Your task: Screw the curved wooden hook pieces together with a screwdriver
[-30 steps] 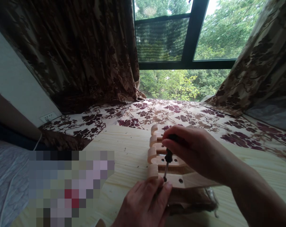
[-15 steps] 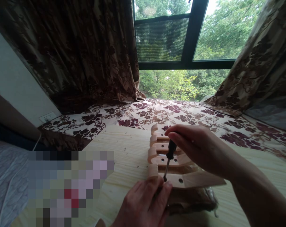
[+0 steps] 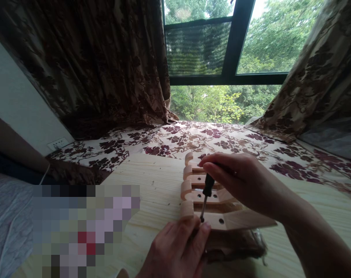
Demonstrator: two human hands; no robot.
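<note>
A screwdriver (image 3: pixel 208 186) with a dark handle is held from above in my right hand (image 3: pixel 236 173), its shaft leaning slightly. The tip meets a dark screw (image 3: pixel 202 219) in the nearest pale wooden piece of a wooden hook rack (image 3: pixel 187 210). Rounded hook ends line the rack's left side, and dark screws show in several pieces. My left hand (image 3: pixel 178 245) grips the near edge of that nearest piece, thumb and fingers close round the screw. Under the rack lies a brown bundle (image 3: pixel 236 245) in clear plastic wrap, partly hidden by my left hand.
Everything rests on a pale wooden board (image 3: pixel 143 193) with small dark specks. A blurred-out patch (image 3: pixel 85 231) covers its left part. Beyond lies floral cloth (image 3: pixel 193 135) before a window (image 3: pixel 204 46), with curtains (image 3: pixel 120 58) on both sides. A wall socket (image 3: pixel 58 144) is at left.
The screwdriver handle and my right hand have shifted very slightly to the left. My left hand and the hook rack stay nearly where they were.
</note>
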